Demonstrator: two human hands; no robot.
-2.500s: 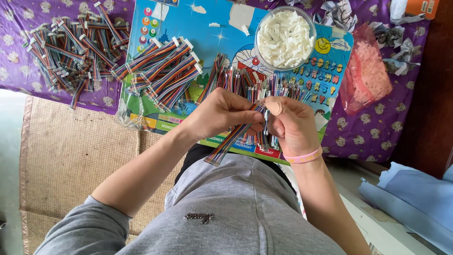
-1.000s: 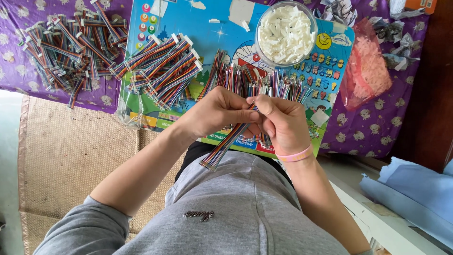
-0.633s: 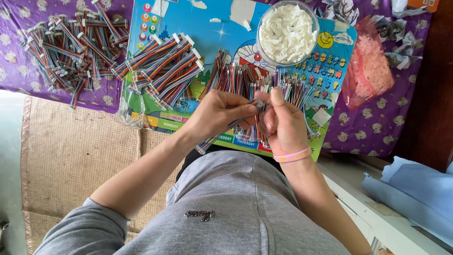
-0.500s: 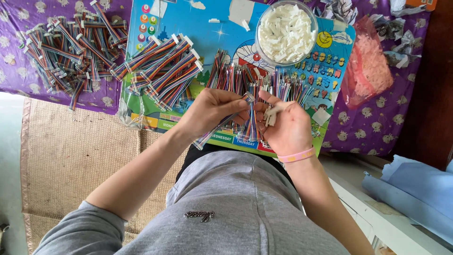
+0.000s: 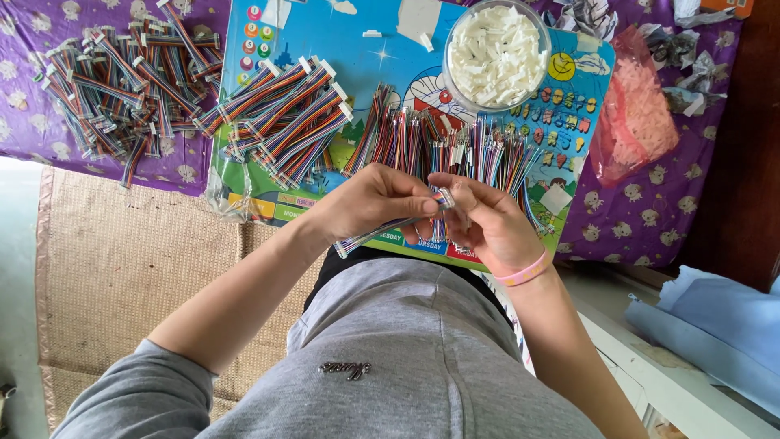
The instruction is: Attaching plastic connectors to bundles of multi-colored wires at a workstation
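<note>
L hand [image 5: 370, 199] pinching a flat rainbow ribbon cable [image 5: 382, 232] near its end, loose tail running out toward 8 o'clock over the lap. R hand [image 5: 487, 223] closed at the cable tip, fingertips meeting L's at a small white connector [image 5: 446, 197]; can't tell whether seated. Vs. half a sec ago: hands back together at centre, R no longer lifted apart w/ a white piece in the fingers, so prob. a connector being pressed onto the cable end, judging by grip only. Pink band on R wrist. Outward: at 12, a row of unfinished cables [image 5: 443, 150] on a bright cartoon board [image 5: 325, 32]; at 1, clear bowl of white connectors [image 5: 497, 55]; at 10–11, finished bundles [image 5: 280, 122], more piled [image 5: 126, 85] on purple cloth [image 5: 24, 73]; at 2, pinkish bag [image 5: 638, 122]; woven mat [image 5: 122, 276] at 8
</note>
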